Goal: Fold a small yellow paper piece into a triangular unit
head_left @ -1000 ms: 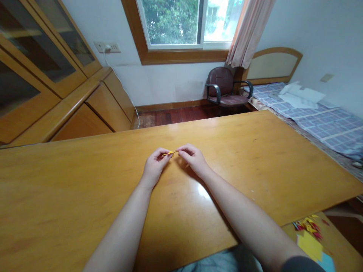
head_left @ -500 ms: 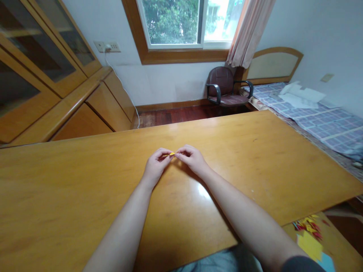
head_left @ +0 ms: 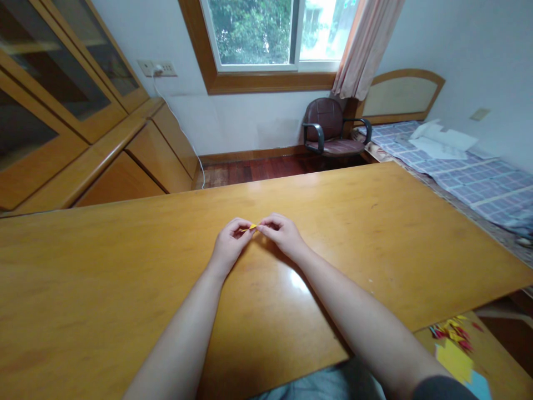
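Note:
Between my fingertips sits a small folded piece of yellow paper, just above the wooden table. My left hand pinches it from the left, thumb against the fingers. From the other side, my right hand closes thumb and fingers on its right end. Most of the paper is covered by the fingers, so its exact shape cannot be made out.
At the lower right, a lower surface carries several small red and yellow folded pieces, yellow paper sheets and a light blue sheet. Beyond the table stand a brown armchair, a bed and a wooden cabinet.

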`<state>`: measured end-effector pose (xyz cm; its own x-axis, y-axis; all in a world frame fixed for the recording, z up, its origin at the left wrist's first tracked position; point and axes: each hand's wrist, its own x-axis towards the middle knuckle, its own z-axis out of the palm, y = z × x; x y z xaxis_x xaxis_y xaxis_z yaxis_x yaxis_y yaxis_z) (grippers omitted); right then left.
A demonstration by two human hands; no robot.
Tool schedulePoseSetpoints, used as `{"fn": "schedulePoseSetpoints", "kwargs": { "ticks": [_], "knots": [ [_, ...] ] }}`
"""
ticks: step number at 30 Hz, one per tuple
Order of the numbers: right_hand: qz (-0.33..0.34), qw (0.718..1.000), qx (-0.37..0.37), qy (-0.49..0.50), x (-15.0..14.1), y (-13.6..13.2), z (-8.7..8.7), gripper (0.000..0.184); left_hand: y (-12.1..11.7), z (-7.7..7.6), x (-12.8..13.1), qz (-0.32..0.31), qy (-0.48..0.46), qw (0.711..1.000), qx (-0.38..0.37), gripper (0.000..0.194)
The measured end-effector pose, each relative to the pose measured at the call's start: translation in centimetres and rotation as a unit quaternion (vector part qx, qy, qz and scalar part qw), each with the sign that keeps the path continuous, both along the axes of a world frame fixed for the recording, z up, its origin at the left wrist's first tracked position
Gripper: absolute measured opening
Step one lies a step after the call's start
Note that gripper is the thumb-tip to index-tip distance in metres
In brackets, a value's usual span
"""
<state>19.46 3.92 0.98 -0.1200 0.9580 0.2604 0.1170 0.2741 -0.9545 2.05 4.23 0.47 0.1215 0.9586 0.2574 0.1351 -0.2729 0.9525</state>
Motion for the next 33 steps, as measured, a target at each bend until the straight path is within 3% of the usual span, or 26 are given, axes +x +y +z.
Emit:
{"fn": "schedulePoseSetpoints", "kwargs": {
  "ticks": [22,33],
  "knots": [
    [-0.018,0.999,0.037,-0.016,-0.21,-0.08,-0.24,0.009,0.12,-0.36,-0.17,0.006,0.043,0.999,0.031,0.013],
    [-0.044,0.998,0.001,0.043,-0.05,0.23,-0.48,0.017,-0.22,0.39,0.04,0.018,-0.012,1.0,0.0,0.018]
  ]
}}
